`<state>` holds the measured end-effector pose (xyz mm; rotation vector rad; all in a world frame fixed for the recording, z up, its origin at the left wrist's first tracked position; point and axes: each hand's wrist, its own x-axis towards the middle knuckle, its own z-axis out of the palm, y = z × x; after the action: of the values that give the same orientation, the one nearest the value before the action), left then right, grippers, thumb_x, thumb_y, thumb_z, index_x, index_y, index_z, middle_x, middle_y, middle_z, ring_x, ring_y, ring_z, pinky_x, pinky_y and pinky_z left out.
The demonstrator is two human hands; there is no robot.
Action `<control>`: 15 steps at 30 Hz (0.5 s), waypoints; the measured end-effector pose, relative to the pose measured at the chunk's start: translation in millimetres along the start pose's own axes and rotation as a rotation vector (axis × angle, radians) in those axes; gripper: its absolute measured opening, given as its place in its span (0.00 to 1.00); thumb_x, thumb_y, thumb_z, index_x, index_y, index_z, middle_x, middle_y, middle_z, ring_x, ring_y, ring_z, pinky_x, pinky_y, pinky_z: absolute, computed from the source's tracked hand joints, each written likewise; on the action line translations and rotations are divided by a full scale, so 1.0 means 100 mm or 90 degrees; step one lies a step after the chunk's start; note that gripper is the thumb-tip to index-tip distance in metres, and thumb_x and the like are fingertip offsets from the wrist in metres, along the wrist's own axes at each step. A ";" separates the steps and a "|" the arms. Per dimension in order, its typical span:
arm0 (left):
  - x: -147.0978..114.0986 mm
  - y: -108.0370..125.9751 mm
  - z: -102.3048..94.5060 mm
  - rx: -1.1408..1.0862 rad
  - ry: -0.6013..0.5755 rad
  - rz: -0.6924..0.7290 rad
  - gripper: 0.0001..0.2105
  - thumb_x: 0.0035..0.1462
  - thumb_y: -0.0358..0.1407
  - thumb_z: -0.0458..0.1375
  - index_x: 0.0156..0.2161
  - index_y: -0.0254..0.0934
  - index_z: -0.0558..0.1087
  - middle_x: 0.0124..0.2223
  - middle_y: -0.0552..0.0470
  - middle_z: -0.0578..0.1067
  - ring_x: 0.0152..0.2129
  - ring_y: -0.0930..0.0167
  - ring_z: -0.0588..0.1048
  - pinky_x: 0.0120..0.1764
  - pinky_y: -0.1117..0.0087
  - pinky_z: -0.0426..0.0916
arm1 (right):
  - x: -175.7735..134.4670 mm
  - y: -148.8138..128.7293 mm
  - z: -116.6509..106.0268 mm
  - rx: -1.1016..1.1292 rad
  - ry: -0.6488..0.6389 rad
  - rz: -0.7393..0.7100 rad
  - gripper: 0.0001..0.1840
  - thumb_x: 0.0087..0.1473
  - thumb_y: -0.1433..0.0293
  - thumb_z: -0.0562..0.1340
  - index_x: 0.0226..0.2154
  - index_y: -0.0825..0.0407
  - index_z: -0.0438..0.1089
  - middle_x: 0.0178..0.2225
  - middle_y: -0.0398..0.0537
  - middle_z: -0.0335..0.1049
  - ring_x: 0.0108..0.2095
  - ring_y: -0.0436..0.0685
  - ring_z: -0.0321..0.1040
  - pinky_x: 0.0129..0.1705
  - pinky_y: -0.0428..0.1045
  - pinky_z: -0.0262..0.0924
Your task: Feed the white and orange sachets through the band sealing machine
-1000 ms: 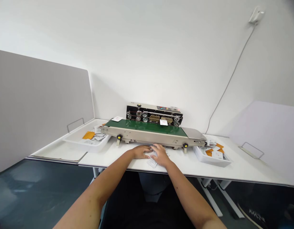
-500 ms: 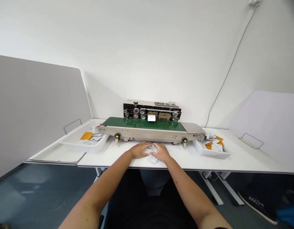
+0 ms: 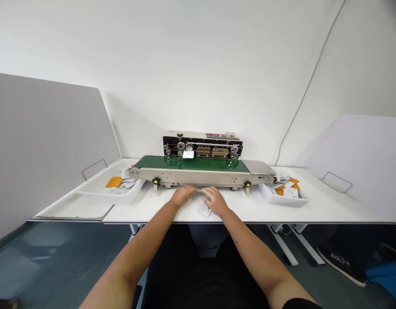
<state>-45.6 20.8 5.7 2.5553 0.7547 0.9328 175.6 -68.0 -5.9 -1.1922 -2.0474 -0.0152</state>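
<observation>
My left hand [image 3: 184, 195] and my right hand [image 3: 216, 201] are close together at the table's front, just before the sealing machine's conveyor. Their fingers are bent inward and nearly meet tip to tip. Something thin and pale shows between the fingertips, too small to make out. Small clear and white packets [image 3: 204, 210] lie on the table below and between the hands, partly covered by my right hand. Behind them stands a band sealing machine [image 3: 202, 146] with a green belt [image 3: 198, 163]. A white packet [image 3: 188, 154] stands at its rollers.
A white tray [image 3: 133, 198] with orange and white packets stands left of the conveyor. Another tray [image 3: 286, 201] of such packets is at its right end. Grey partitions [image 3: 46, 141] flank the white table [image 3: 333, 206]. A shoe [image 3: 341, 266] shows on the floor at right.
The white packet at the rollers has travelled left along the machine. My hands have come off the packets' sides, fingertips now drawn together above them. The view has shifted slightly.
</observation>
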 end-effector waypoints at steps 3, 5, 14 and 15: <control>0.03 -0.05 -0.01 -0.099 0.137 -0.060 0.14 0.64 0.45 0.55 0.40 0.37 0.77 0.41 0.45 0.78 0.41 0.64 0.75 0.49 0.62 0.69 | 0.02 0.00 0.01 0.003 0.083 0.028 0.26 0.57 0.70 0.62 0.59 0.49 0.67 0.54 0.53 0.70 0.55 0.62 0.61 0.60 0.59 0.55; 0.04 -0.05 -0.02 -0.253 0.163 -0.134 0.17 0.59 0.50 0.59 0.37 0.36 0.74 0.38 0.47 0.77 0.38 0.65 0.76 0.43 0.63 0.72 | 0.04 0.01 0.03 0.017 0.100 0.045 0.27 0.56 0.69 0.63 0.59 0.49 0.67 0.52 0.53 0.71 0.54 0.63 0.62 0.59 0.59 0.56; -0.04 0.12 -0.07 -0.721 -0.042 -0.217 0.31 0.51 0.43 0.69 0.57 0.42 0.61 0.45 0.47 0.75 0.37 0.67 0.77 0.37 0.68 0.73 | 0.02 0.07 0.14 0.284 0.087 0.211 0.11 0.55 0.66 0.60 0.39 0.51 0.76 0.32 0.46 0.70 0.34 0.55 0.68 0.38 0.49 0.62; -0.04 0.12 -0.06 -0.722 -0.055 -0.212 0.32 0.53 0.43 0.69 0.58 0.42 0.60 0.43 0.47 0.76 0.35 0.68 0.77 0.35 0.69 0.73 | 0.02 0.09 0.14 0.348 0.078 0.235 0.14 0.54 0.66 0.60 0.42 0.51 0.75 0.30 0.44 0.69 0.32 0.54 0.67 0.35 0.47 0.62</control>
<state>-47.9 9.3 14.1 1.4159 0.4021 0.7888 173.4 -56.5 -18.5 -1.1553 -1.5528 0.5947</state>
